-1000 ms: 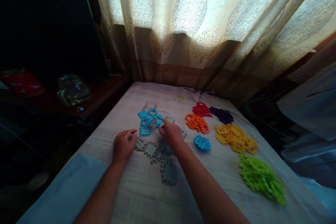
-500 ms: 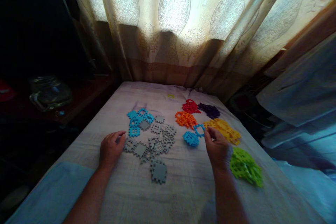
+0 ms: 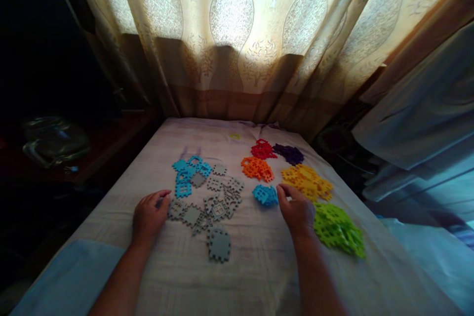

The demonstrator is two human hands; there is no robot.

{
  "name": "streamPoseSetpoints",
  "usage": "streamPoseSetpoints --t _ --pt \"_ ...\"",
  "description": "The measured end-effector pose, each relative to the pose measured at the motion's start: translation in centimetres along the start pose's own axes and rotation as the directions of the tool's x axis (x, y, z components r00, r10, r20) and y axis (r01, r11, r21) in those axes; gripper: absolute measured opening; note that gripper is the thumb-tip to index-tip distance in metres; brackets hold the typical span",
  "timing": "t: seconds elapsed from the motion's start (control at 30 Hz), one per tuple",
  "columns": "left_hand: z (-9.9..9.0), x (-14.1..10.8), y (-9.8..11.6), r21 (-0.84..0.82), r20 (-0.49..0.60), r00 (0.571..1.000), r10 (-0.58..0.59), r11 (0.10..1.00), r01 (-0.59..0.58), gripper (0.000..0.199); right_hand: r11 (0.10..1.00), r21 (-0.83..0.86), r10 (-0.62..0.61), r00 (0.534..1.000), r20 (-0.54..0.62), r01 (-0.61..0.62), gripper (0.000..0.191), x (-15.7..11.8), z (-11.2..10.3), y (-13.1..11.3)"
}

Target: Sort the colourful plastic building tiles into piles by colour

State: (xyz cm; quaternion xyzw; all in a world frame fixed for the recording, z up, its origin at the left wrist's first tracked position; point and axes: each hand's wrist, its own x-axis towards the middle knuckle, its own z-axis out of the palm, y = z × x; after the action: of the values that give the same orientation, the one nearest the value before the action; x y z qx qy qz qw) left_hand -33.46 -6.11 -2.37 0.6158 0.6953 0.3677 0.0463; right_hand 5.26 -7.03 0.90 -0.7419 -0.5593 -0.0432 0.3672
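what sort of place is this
Likely a room in a home, perhaps a bedroom: a patterned curtain hangs behind, a light cloth covers the surface, and colourful toy-like pieces lie on it.

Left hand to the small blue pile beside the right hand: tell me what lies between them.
In the head view, gray pieces lie between the left hand and the small blue pile, then a bare strip of sheet.

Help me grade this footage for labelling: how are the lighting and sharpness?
Head view: backlight through the curtain; head view: deep shadow at left, dimming the glass vessel; head view: outlines merge in the blue pile near the right hand; head view: the hanging cloth looks soft.
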Motion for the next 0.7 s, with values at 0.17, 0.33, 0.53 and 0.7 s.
streamPoseSetpoints --t 0.17,0.33,0.53,0.7 --pt "0.0 -0.1 0.1 -0.022 -0.013 1.000 0.007 1.000 -0.007 0.036 0.983 0.081 -0.165 0.986 0.016 0.163 0.036 -0.4 1.3 -3.9" --pt "0.1 -0.1 0.1 -0.024 -0.018 1.000 0.000 1.000 -0.001 0.035 0.908 0.209 -0.412 0.862 0.294 0.363 0.027 -1.3 5.8 -10.5" --pt "-0.2 -0.1 0.3 -0.027 0.001 1.000 -0.001 1.000 0.001 0.033 0.792 0.207 -0.587 0.621 0.519 0.574 0.047 -0.7 11.0 -16.4" --pt "-0.1 -0.1 0.2 -0.041 0.012 1.000 -0.006 0.999 0.006 0.034 0.731 0.244 -0.644 0.525 0.557 0.638 0.034 -1.0 11.3 -16.4"
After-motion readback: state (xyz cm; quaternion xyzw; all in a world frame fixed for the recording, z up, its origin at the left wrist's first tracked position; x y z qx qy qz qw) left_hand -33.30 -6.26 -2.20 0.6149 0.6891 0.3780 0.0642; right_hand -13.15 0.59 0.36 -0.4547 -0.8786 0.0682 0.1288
